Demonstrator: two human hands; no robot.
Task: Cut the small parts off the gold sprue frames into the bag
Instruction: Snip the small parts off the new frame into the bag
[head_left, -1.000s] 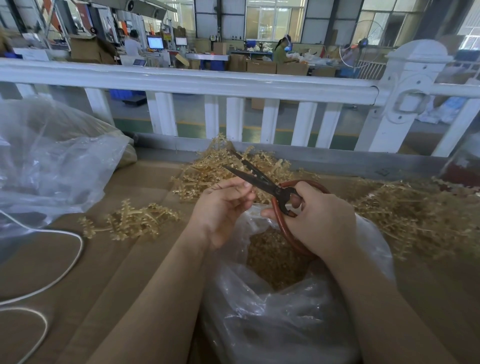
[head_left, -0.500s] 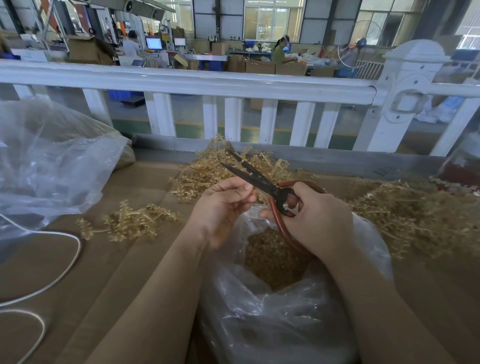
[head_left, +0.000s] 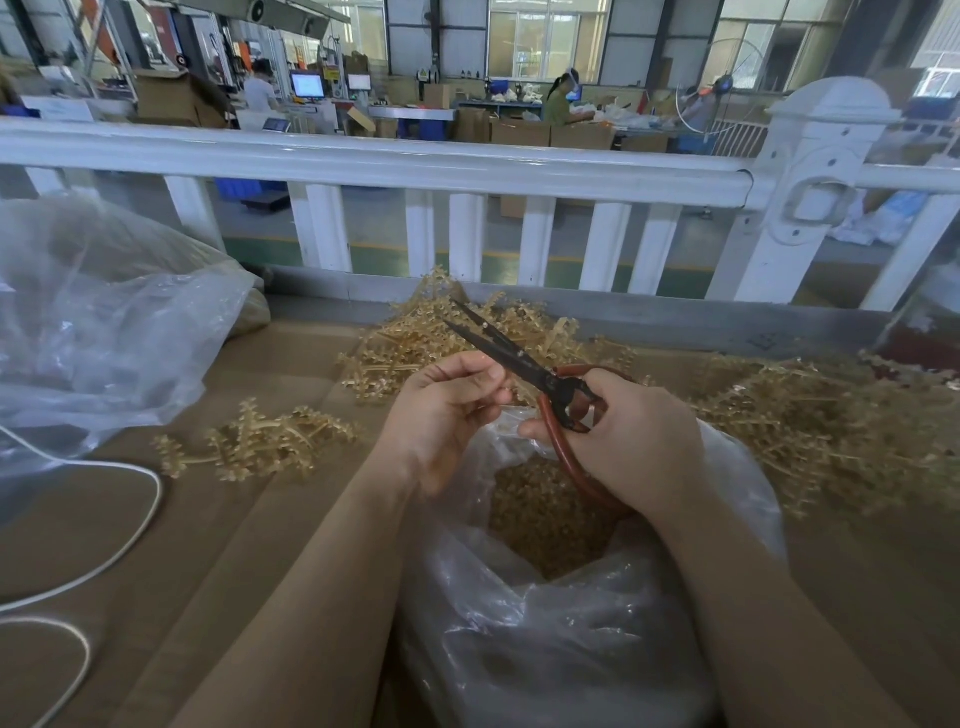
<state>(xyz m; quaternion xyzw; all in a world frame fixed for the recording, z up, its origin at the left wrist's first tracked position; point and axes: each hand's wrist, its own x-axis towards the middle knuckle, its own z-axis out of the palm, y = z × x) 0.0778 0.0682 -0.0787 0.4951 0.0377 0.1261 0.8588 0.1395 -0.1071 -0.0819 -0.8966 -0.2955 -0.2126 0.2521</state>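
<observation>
Right hand (head_left: 631, 441) grips red-handled scissors (head_left: 524, 366), blades slightly apart; left hand (head_left: 447, 410) pinches something too small to identify; best to snip directly over the open bag (head_left: 748, 467).

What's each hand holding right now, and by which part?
The right hand grips the scissors by their red handle loops. The left hand has curled fingers, but whether they pinch anything cannot be told.

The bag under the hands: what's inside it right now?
The clear bag holds a heap of small gold cut parts. Crumpled plastic and the right hand hide how deep the heap goes.
</observation>
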